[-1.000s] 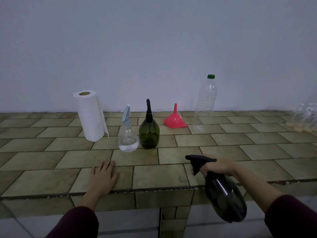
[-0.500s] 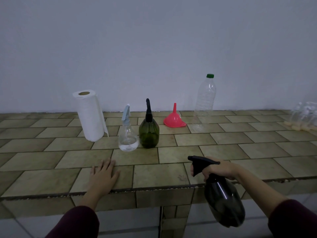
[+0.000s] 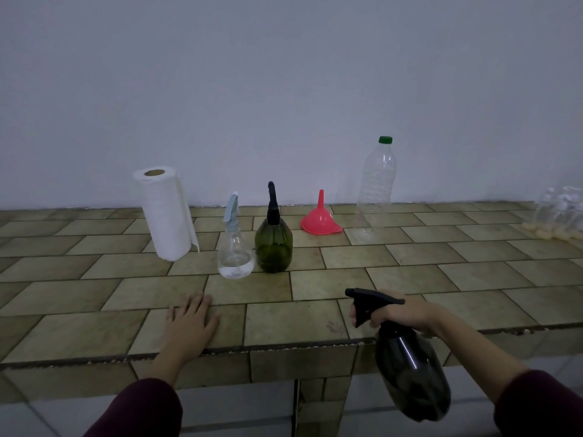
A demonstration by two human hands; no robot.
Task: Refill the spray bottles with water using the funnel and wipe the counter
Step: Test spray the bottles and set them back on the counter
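On tiled counter (image 3: 331,323), pale wall (image 3: 284,89) behind, left hand (image 3: 189,323) flat

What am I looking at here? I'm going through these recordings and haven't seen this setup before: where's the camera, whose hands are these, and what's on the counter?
There is no machine: a person works with bare hands, and the one camera sits on their head, looking forward and down.

The left hand lies flat on the tiled counter near its front edge, holding nothing. The right hand grips the neck of a dark spray bottle, which hangs in front of the counter edge with its nozzle pointing left.

Standing on the counter, from left to right: a paper towel roll, a clear spray bottle with a little liquid at the bottom, a green spray bottle, a pink funnel resting mouth down, and a tall clear bottle with a green cap. At the far right are some clear items, too blurred to name.
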